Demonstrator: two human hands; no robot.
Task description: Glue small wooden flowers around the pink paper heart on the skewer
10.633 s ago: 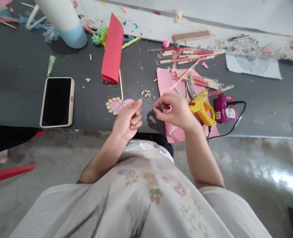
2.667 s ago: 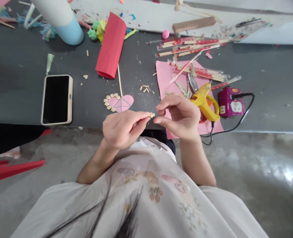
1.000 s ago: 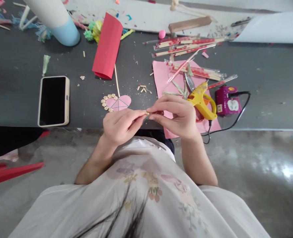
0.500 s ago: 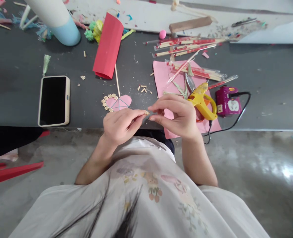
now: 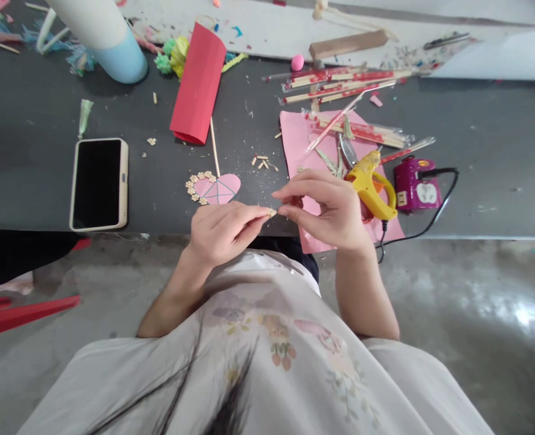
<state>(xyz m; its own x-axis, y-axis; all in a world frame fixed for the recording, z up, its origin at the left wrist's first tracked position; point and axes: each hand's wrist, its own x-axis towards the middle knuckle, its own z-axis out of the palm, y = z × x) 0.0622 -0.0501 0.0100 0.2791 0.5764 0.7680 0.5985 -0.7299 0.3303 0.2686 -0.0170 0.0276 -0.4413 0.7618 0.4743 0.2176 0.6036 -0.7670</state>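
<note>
Between the thumb and forefinger of my left hand (image 5: 220, 232) is a small pale flower-shaped piece (image 5: 272, 212), partly hidden by the fingertips. My right hand (image 5: 324, 208) faces it from the right. Its thumb tip is beside the piece, the forefinger is raised apart from the thumb, and I see nothing held there. Just beyond my left hand lies a pink heart (image 5: 226, 187) on a stick (image 5: 214, 145), crossed by thin blue-green lines. Small wooden flowers (image 5: 189, 184) edge its left side. Short cut stick bits (image 5: 261, 162) lie scattered past my fingertips.
A yellow glue gun (image 5: 367, 181) rests on pink paper (image 5: 292, 139) by my right hand, its cord near a purple power box (image 5: 416, 186). Wrapped sticks (image 5: 340, 84) lie behind. Leftward are a phone (image 5: 98, 184), folded red paper (image 5: 199, 84) and a white-and-blue cylinder (image 5: 108, 42).
Both hands have shifted very slightly to the right, with the small piece still in my left fingertips. My right thumb tip has moved slightly right and up. Things on the table look unmoved.
</note>
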